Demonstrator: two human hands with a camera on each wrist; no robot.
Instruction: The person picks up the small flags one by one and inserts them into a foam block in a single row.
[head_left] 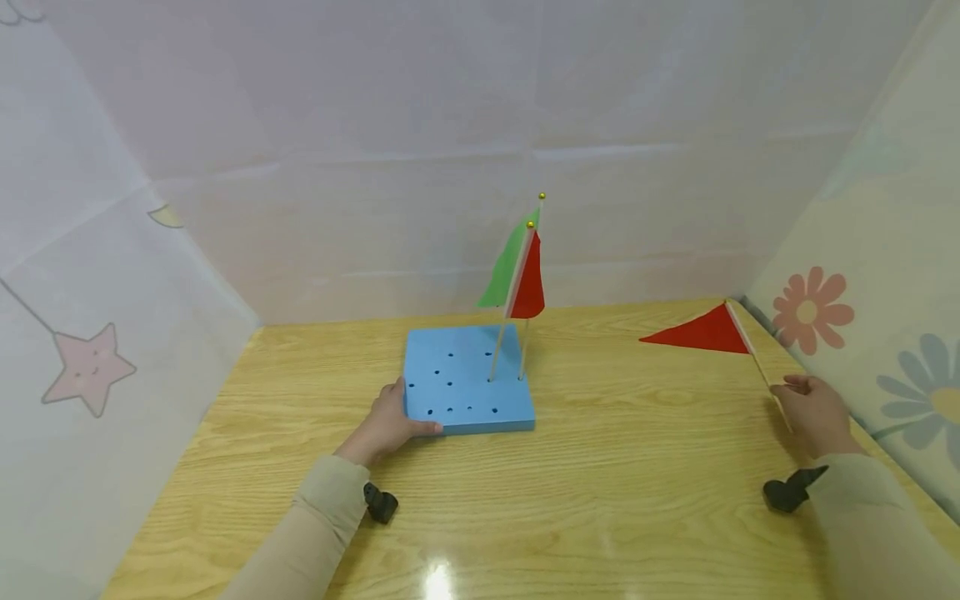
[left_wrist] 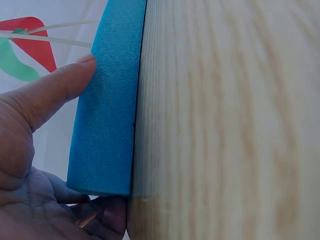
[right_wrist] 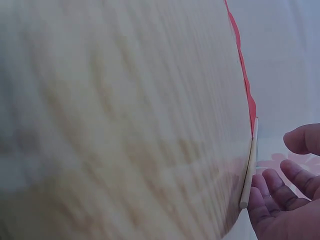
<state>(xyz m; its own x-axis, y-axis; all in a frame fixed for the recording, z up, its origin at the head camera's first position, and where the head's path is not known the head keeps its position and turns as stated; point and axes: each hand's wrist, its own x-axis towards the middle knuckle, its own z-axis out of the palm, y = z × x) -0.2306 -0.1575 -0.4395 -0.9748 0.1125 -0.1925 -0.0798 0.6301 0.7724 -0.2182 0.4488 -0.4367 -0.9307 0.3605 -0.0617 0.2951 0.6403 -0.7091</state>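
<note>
The person's left hand point(head_left: 392, 425) gripped the lower left corner of a blue block point(head_left: 480, 396) near the middle of the frame, its thumb along the front edge and its fingers against the left side. At the right of the frame, the right hand point(head_left: 817, 417) reached to the lower end of a loose red flag point(head_left: 708, 333) lying on the wooden desk point(head_left: 600, 500); its thumb and fingers stood well parted, so I saw no grasp on the stick point(head_left: 760, 364), and whether the fingertips touched it I couldn't tell. I counted three flags in all: that one, plus a standing red flag point(head_left: 529, 287) and a green flag point(head_left: 504, 275) whose poles rose from holes toward the block's right side, each topped by a gold bead point(head_left: 530, 224). Nine unfilled holes point(head_left: 437, 372) showed in the single block. From above, the gap between right thumb and fingers was hard to make out, yet the right wrist view showed it plainly, along with the stick's blunt end. The left wrist view alone revealed the left fingers bent around the block's end.
</note>
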